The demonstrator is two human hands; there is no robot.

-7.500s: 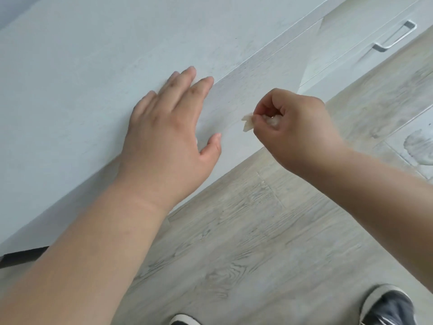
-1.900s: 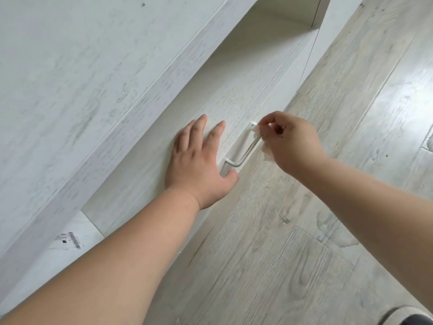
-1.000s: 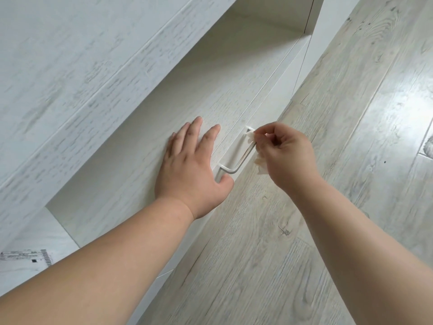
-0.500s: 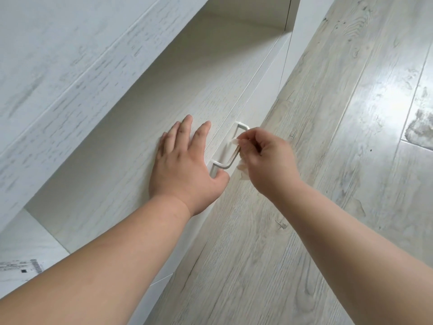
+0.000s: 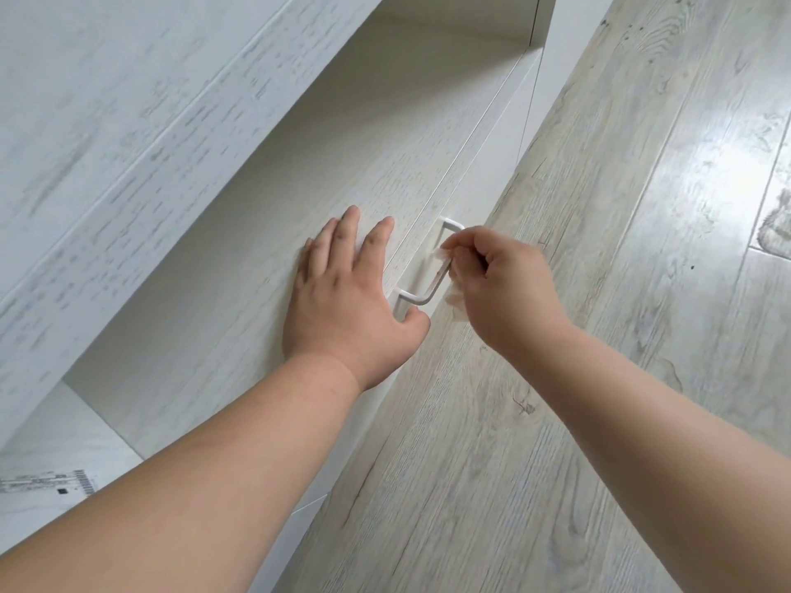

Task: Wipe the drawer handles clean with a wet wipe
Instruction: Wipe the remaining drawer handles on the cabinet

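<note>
A white bar handle point(image 5: 421, 295) sticks out from the pale wood-grain drawer front point(image 5: 466, 164). My right hand point(image 5: 505, 293) pinches a crumpled wet wipe point(image 5: 445, 258) and holds it wrapped against the upper half of the handle's bar. A loose end of the wipe hangs below my fingers. My left hand point(image 5: 351, 293) lies flat on the recessed panel just left of the handle, fingers straight, thumb near the handle's lower post.
The desk top point(image 5: 128, 122) overhangs the recess on the left. A white surface with a barcode label point(image 5: 64, 485) shows at the lower left. Light wood-plank floor point(image 5: 642, 207) fills the right side.
My right hand with the wipe has slid along the handle, from its far end towards the middle of the bar. My left hand has stayed flat on the panel.
</note>
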